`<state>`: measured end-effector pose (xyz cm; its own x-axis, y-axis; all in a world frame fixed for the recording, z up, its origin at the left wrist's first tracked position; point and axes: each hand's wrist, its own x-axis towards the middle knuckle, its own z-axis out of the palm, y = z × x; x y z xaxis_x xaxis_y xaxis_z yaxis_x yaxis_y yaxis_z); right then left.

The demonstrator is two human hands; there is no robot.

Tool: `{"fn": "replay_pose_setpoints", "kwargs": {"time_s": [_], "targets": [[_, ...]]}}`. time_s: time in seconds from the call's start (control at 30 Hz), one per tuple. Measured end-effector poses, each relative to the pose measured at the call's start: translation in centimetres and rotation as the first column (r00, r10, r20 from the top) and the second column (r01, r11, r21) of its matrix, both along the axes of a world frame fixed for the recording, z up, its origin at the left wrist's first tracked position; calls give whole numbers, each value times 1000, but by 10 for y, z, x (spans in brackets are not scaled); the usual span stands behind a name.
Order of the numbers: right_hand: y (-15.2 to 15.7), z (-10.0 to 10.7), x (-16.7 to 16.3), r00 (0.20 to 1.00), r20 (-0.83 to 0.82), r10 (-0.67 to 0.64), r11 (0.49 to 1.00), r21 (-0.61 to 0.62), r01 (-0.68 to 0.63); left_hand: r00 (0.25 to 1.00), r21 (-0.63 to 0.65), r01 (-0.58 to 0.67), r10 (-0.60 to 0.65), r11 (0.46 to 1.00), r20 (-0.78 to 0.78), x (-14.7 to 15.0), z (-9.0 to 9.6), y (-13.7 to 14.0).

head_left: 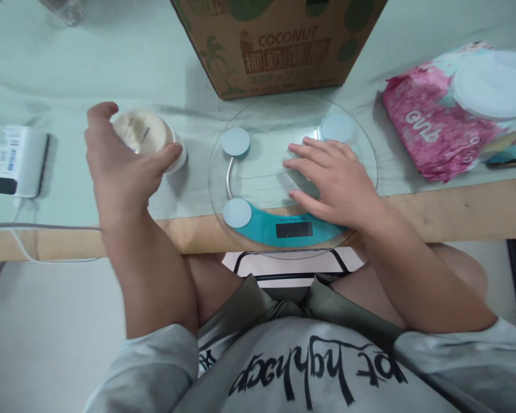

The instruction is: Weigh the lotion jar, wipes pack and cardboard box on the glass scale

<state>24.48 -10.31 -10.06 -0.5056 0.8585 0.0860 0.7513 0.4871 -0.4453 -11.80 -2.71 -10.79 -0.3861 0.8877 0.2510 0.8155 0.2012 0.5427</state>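
My left hand (120, 158) is wrapped round a white jar (179, 158) with a cream-coloured top (141, 131). The thumb presses along the near right rim, while the fingers go round the left side and are partly hidden. On a round glass scale (270, 172) lies my right hand (333, 178), palm down with the fingers spread and nothing in them. The scale has round grey pads, a teal band and a dark display (294, 229); its near edge juts past the table edge.
A brown coconut carton (279, 63) stands just behind the scale. To the right is a pink packet (442, 120) with a white lid (494, 83). A white device (21, 160) with cables (43, 227) is at far left, on the pale green tablecloth (112, 57).
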Motion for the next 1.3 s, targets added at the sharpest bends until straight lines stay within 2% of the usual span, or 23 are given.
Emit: {"fn": "replay_pose_setpoints", "kwargs": {"time_s": [0.07, 0.1, 0.17, 0.2, 0.23, 0.3, 0.33, 0.37, 0.4, 0.43, 0.47, 0.53, 0.6, 0.7, 0.8, 0.97, 1.03, 1.07, 1.1, 1.2, 1.27, 1.3], "targets": [[1, 2, 2, 999, -45, -5, 1000, 2, 5, 995, 11, -95, 95, 995, 2, 10, 10, 2], [2, 3, 3, 996, -90, -10, 1000, 8, 10, 996, 51, -84, 83, 995, 16, 13, 14, 3], [5, 4, 5, 971, -234, -44, 999, 1, 46, 994, 206, 86, -98, 975, 48, 18, 20, 6], [7, 5, 7, 940, -330, -91, 996, -19, 90, 968, 295, 230, -251, 927, 32, 20, 22, 6], [8, 4, 8, 893, -423, -156, 988, -59, 144, 909, 380, 390, -417, 839, -13, 24, 24, 6], [11, 3, 10, 763, -568, -307, 952, -178, 250, 728, 473, 644, -672, 601, -137, 41, 28, 1], [13, 2, 9, 696, -612, -375, 927, -243, 286, 640, 482, 719, -748, 500, -178, 54, 30, -4], [14, 2, 9, 636, -642, -428, 904, -301, 304, 585, 466, 758, -792, 457, -173, 69, 33, -11], [15, 1, 7, 579, -668, -468, 884, -350, 310, 565, 460, 766, -812, 449, -147, 86, 36, -18], [15, 1, 6, 519, -694, -499, 866, -392, 309, 593, 404, 757, -800, 514, -93, 103, 38, -25], [15, 2, 4, 458, -719, -523, 852, -426, 305, 607, 374, 751, -792, 544, -65, 119, 40, -31], [16, 3, 2, 366, -753, -547, 836, -468, 287, 607, 328, 756, -794, 566, -29, 143, 42, -40], [16, 5, 2, 337, -765, -548, 835, -480, 268, 567, 289, 788, -824, 543, 0, 154, 41, -43], [17, 6, 5, 355, -761, -543, 840, -480, 255, 520, 235, 818, -849, 525, 87, 156, 38, -41], [17, 4, 7, 411, -738, -534, 845, -468, 258, 504, 232, 818, -850, 527, 152, 157, 36, -38], [17, 0, 9, 611, -627, -483, 875, -374, 307, 514, 227, 819, -850, 527, 121, 160, 31, -37], [16, -1, 8, 617, -609, -498, 867, -370, 335, 499, 231, 820, -852, 524, 160, 153, 30, -37], [15, -1, 7, 588, -621, -518, 855, -388, 344, 518, 248, 797, -835, 550, 188, 147, 30, -38], [15, -2, 5, 561, -633, -534, 846, -405, 348, 568, 279, 745, -796, 606, 212, 139, 29, -38], [14, -1, 0, 498, -673, -548, 835, -408, 369, 775, 340, 480, -573, 808, 266, 110, 21, -38], [14, -1, -3, 456, -707, -541, 835, -387, 391, 847, 247, 378, -441, 892, 296, 95, 14, -36], [14, -1, -5, 437, -718, -541, 831, -378, 408, 858, 169, 379, -414, 910, 305, 90, 10, -35]]}}
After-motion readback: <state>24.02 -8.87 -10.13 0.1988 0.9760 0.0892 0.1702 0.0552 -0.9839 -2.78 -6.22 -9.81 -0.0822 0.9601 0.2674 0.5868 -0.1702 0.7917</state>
